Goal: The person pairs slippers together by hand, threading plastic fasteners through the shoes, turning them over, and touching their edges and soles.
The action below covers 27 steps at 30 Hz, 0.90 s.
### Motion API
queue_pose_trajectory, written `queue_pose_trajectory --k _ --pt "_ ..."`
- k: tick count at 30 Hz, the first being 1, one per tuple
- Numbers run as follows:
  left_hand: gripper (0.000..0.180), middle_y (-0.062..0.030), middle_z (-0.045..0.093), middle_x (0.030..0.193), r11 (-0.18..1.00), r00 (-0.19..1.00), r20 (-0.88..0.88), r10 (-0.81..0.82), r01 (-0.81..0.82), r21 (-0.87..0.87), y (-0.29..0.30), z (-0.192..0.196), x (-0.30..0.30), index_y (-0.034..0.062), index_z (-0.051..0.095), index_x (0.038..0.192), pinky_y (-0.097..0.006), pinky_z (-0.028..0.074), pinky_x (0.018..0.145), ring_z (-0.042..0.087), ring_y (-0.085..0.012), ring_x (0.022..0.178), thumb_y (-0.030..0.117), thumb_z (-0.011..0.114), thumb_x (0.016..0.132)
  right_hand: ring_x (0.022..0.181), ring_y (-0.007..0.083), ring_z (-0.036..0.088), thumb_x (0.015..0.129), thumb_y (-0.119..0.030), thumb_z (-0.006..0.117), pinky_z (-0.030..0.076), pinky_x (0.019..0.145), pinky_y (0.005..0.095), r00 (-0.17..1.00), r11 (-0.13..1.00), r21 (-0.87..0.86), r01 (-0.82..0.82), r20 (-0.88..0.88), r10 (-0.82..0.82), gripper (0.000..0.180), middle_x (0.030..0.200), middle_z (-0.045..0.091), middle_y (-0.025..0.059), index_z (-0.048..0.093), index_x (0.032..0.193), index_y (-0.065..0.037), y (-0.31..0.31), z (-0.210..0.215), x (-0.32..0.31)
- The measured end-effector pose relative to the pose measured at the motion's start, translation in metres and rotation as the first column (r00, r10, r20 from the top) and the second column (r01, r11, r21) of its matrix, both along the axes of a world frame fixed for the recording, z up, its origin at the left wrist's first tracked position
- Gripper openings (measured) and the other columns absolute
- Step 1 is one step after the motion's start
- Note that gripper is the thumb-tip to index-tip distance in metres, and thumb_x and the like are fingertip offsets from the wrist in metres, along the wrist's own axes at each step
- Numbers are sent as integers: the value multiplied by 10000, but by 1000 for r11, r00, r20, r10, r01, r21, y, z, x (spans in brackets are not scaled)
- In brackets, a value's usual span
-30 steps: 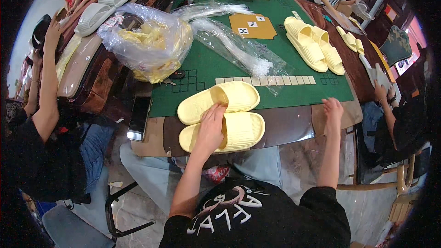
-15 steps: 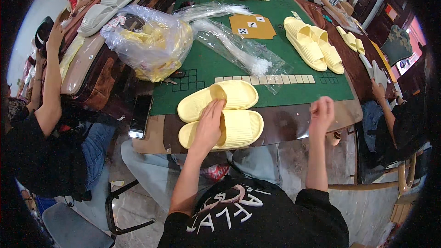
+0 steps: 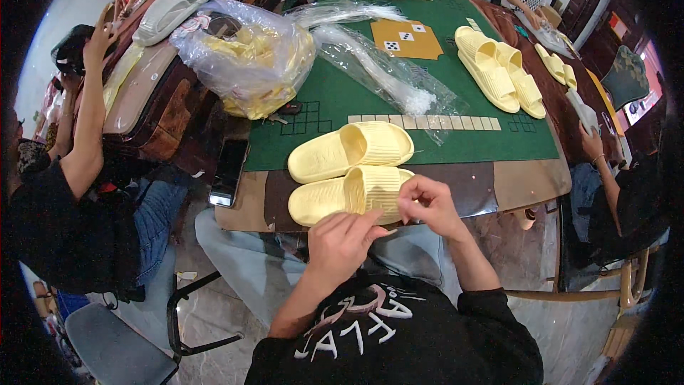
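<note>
Presently, through the head camera, I log two yellow slippers side by side at the table's near edge: the far slipper mostly on the green mat, the near slipper closer to the wearer. Long axes run left to right, roughly parallel; heels point left, strapped toe ends right, the far toe angled slightly away from the wearer. The left hand is at the near slipper's close side, fingers bunched; the right hand is at its toe end, thumb and forefinger drawn close. I cannot tell whether either pinches anything. Left of the heels: a phone. Beyond the toes: another yellow pair.
</note>
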State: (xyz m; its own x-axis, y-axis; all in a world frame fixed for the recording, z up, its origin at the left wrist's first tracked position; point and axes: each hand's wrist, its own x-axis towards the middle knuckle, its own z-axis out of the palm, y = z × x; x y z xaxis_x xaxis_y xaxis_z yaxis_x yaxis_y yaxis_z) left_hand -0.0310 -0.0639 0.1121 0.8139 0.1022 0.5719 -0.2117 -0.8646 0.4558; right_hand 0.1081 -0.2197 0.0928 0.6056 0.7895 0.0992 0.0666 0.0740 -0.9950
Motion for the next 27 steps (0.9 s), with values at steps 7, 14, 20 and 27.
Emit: queue_pose_trajectory --k 7,14,20,27 --pt "191 -60 603 672 994 988 -134 70 -80 -68 9 8 -12 98 644 958 -347 473 492 611 -241 566 73 625 770 625 54 534 893 -77 594 439 565 200 996 1000 7 8 -84 -8 82 708 573 2 569 901 1 -6 -6 5" --pt "184 -62 632 684 886 862 -209 461 -462 50 28 38 -45 105 643 920 -341 466 505 626 -217 580 23 602 760 616 61 529 937 -133 542 434 583 212 972 972 22 233 -39 -232 155 680 573 3 596 940 12 1 -25 25" --pt "180 -91 635 753 845 832 -161 531 -535 23 36 33 -37 83 641 916 -344 471 546 633 -244 658 11 577 764 615 61 507 937 -123 533 404 580 203 915 916 20 402 40 -402 150 671 554 -4 599 906 9 5 -39 45" --pt "237 -86 639 853 927 883 -286 372 -341 156 60 -24 40 100 659 920 -397 498 629 631 -306 728 -10 525 758 747 112 588 909 -85 554 462 665 239 807 853 -8 523 326 -492 167 836 645 60 627 1017 20 21 -58 68"
